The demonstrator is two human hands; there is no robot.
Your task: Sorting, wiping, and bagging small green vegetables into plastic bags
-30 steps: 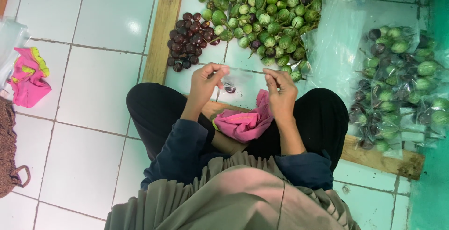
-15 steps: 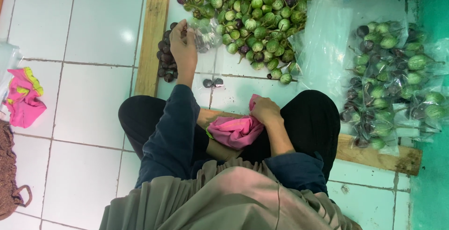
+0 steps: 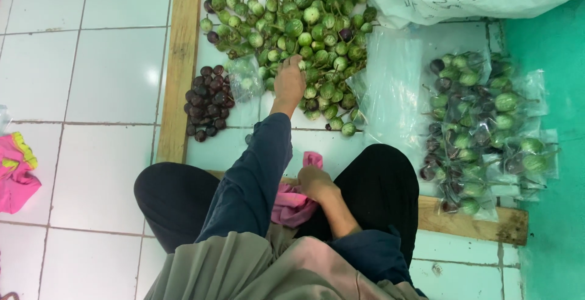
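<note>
Dark purple fruit pile — on floor tiles beside wooden strip.
Left hand — extended into green fruit heap, fingers down among the round fruits; grip cannot be told.
Right hand — clenched on pink cloth in the lap.
Bagged fruits — far right.

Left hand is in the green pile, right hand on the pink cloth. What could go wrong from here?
1. The left hand reaches into the heaped green fruits; loose ones at the edge might roll across the tiles.
2. The dark fruits lie close by, so the two piles could mix.
</note>
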